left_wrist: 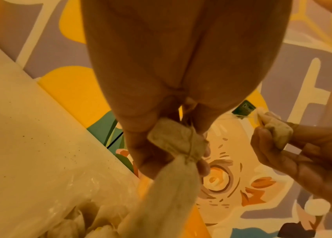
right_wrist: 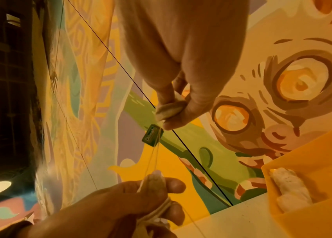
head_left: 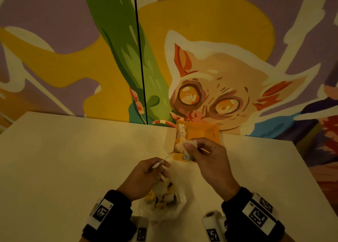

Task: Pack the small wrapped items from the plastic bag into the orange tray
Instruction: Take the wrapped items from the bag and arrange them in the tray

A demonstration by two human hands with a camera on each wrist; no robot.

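Observation:
The orange tray [head_left: 204, 130] stands at the table's back edge, with several wrapped tea bags [head_left: 181, 132] lined along its left side. My right hand [head_left: 188, 148] hovers over the tray's near corner and pinches one tea bag [right_wrist: 169, 109]; its green tag [right_wrist: 152, 135] dangles below. My left hand [head_left: 161, 165] is just above the plastic bag [head_left: 164, 201] and pinches another tea bag [left_wrist: 173, 138]. Thin strings run taut between the two hands. More bags show through the plastic.
The pale table [head_left: 73, 159] ends at a painted mural wall [head_left: 201, 77] right behind the tray. The table's right edge [head_left: 301, 164] slants close to the right arm. The plastic bag lies near the front edge between my wrists.

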